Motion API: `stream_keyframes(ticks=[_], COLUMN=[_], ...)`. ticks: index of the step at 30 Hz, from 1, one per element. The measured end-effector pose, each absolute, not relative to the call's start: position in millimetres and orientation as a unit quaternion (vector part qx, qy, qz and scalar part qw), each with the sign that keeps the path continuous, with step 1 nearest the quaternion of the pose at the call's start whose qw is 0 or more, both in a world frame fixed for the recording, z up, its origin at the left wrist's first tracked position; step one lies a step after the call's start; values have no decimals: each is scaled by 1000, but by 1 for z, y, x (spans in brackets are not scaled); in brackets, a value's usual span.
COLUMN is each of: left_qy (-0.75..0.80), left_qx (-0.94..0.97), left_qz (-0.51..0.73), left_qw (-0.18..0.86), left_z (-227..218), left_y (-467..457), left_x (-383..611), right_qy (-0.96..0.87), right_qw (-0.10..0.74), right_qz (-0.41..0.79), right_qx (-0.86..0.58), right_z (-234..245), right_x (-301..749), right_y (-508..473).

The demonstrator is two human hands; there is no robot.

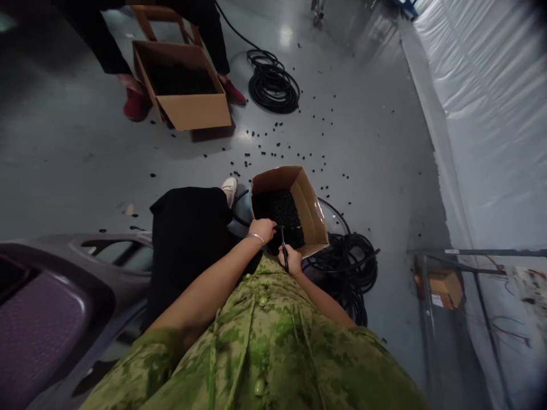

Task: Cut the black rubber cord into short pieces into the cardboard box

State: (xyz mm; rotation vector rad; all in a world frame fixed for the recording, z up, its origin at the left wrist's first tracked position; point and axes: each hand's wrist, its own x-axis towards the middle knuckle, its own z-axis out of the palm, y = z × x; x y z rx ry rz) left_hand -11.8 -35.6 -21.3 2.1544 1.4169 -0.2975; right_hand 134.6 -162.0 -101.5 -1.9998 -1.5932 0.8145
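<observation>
My left hand [264, 229] is closed at the near rim of a small cardboard box [311, 206] full of small black pieces [282, 212]; it pinches the end of a thin black tube. My right hand [291, 261] is wrapped round that same black tube [284, 250], just below the box. A silver bracelet [256, 237] sits on my left wrist. The box rests by my lap, over a coil of black tubing [348, 267] on the floor.
Another person in dark trousers and red shoes [135, 105] sits behind a larger cardboard box [184, 85]. A second black coil [273, 85] lies on the grey floor amid several scattered black bits. White plastic sheeting [487, 114] hangs at right, a purple-grey panel [47, 307] at left.
</observation>
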Motion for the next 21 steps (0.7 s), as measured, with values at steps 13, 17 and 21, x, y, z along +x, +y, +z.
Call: stream_keyframes(ticks=[13,17,21], left_qy=[531,525,521], left_qx=[798,803,808], left_qz=[-99,-94,-94], left_qw=[267,264,257], left_z=[-20,-20,-21], left_y=[-36,-36,-38], left_x=[-13,-13,-13], right_qy=[-547,-536,-528], right_qw=[244,240,228], right_qz=[356,379,371], right_qx=[-717,-715,-729], right_z=[-85,-80,-80], right_x=[142,144,140], right_y=[-168,-167,-165])
